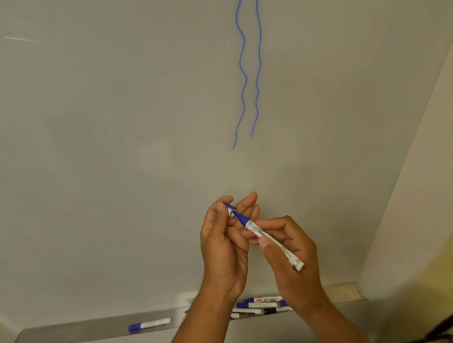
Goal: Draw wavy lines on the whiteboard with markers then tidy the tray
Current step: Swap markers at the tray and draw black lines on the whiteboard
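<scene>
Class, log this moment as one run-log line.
left hand: pinches blue cap | right hand: grips marker, tip at cap | whiteboard: two wavy lines | tray: markers

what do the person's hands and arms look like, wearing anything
The left hand and right hand are bare: no gloves, rings or watch show. The left forearm and right forearm are bare too, no sleeve in view down to the frame's edge.

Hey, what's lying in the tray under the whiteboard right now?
One blue-capped marker lies alone in the tray. Further right sits a pile of markers, blue and black caps showing. The forearms cover part of the pile, so its count is hidden.
</scene>
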The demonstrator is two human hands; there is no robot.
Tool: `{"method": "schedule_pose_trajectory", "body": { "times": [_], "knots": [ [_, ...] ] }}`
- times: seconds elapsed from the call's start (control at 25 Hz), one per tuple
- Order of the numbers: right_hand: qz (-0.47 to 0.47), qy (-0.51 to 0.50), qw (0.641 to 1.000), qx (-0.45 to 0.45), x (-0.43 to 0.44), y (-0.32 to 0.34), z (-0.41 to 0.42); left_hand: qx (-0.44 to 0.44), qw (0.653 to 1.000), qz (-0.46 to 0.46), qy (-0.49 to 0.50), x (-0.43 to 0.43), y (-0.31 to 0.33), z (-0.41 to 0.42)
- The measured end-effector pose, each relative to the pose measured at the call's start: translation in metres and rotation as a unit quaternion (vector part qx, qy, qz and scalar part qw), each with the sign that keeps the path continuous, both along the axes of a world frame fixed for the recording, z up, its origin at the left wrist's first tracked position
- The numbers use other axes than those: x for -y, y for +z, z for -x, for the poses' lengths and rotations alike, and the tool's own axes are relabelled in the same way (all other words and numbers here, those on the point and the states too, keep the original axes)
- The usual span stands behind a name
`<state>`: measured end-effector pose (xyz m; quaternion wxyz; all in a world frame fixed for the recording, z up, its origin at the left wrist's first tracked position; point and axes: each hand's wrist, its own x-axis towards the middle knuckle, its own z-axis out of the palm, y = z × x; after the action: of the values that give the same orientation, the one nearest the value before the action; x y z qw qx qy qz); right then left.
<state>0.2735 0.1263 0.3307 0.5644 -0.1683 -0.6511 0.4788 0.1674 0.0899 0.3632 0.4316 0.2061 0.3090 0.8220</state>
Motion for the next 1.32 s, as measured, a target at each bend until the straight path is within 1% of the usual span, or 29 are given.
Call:
{"method": "schedule_pose_trajectory", "body": {
  "times": [0.08,0.32,0.56,0.68,0.8,0.92,0.96,1.04,1.2,1.32],
  "knots": [
    [0.005,-0.003,1.000,0.015,0.003,-0.009,-0.001,0.006,1.000,0.003,-0.002,0.003,-0.007,-0.001],
    [0.026,0.012,0.998,0.051,0.016,-0.026,-0.004,-0.012,0.999,0.041,-0.007,0.016,-0.036,-0.006],
    [0.031,0.032,0.995,0.084,0.031,-0.060,-0.007,0.041,0.996,0.076,-0.004,0.032,-0.069,-0.016],
    [0.074,0.047,0.993,0.084,0.035,-0.075,-0.010,0.056,0.995,0.081,0.000,0.039,-0.084,-0.019],
    [0.140,0.080,0.981,0.105,0.035,-0.080,-0.013,0.042,0.994,0.102,0.002,0.047,-0.103,-0.012],
    [0.218,0.154,0.952,0.152,0.033,-0.090,-0.022,0.065,0.990,0.121,0.002,0.057,-0.134,0.000],
    [0.246,0.182,0.935,0.177,0.033,-0.096,-0.025,0.076,0.989,0.130,0.003,0.061,-0.145,0.003],
    [0.314,0.214,0.898,0.222,0.036,-0.111,-0.029,0.071,0.984,0.165,-0.004,0.069,-0.169,0.009],
    [0.388,0.205,0.847,0.300,0.042,-0.152,-0.029,-0.014,0.961,0.274,-0.015,0.079,-0.223,0.004],
    [0.441,0.200,0.805,0.342,0.046,-0.194,-0.034,-0.107,0.924,0.367,-0.023,0.088,-0.269,-0.009]
  ]
}}
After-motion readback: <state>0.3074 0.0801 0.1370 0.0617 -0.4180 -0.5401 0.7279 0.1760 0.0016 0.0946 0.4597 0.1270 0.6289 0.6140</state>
